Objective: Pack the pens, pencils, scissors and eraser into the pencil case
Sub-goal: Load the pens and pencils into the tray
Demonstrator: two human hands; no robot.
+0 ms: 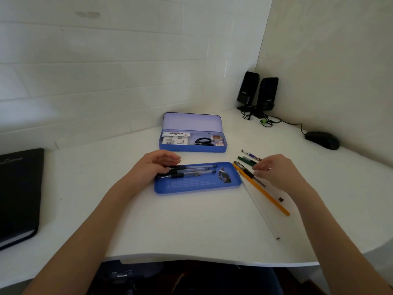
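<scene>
Two bare forearms reach in over the near edge of the white table. Left hand rests at the left end of a shallow blue tray, its fingers relaxed and nearly straight over the ends of three clear gel pens lying side by side in the tray — gripping nothing. Right hand hovers just right of the tray with fingers loosely curled near a dark pen; whether they pinch it cannot be told. Beside that pen lie an orange pencil and a white pencil, and farther back a green pen and a purple pen. Behind the tray stands the open blue pencil case — black scissors and small packets inside. A black notebook lies far left; two speakers and a mouse sit back right.
</scene>
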